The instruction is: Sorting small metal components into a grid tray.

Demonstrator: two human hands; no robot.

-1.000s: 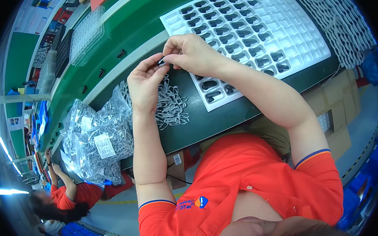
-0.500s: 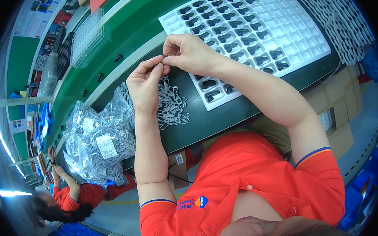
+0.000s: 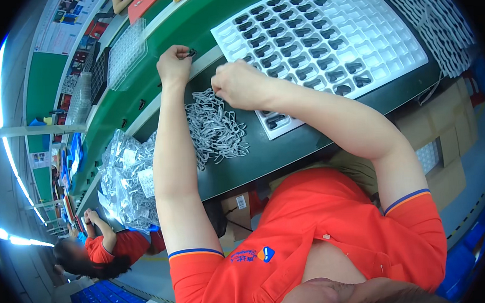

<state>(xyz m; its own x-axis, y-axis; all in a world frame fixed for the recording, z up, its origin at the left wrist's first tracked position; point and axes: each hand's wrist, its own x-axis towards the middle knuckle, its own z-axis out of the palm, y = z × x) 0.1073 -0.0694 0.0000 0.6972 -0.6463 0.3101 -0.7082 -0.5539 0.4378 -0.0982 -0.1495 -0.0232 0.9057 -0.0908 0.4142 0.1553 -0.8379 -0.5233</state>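
Observation:
My left hand (image 3: 174, 67) is stretched out over the edge of the green conveyor belt (image 3: 201, 29), its fingertips closed on a small black part (image 3: 192, 53). Nearer to me, my right hand (image 3: 240, 85) is held with its fingers curled together, and whatever may be in them is hidden. It hovers between a loose pile of metal clips (image 3: 216, 128) and a white moulded tray (image 3: 388, 37). Many of the tray's pockets hold black parts like the one at my left hand; the pockets toward its right side are bare.
Clear bags of metal clips (image 3: 127, 167) lie left of my left forearm. More black parts (image 3: 141, 104) sit along the belt. Stacked white trays (image 3: 426, 15) stand at the far right, clear plastic trays (image 3: 128, 55) beyond the belt. A co-worker in red (image 3: 118, 245) is at the left.
My hands were together above the clip pile and are now apart. The left has reached away to the black part on the belt; the right has come lower, showing more of the pile.

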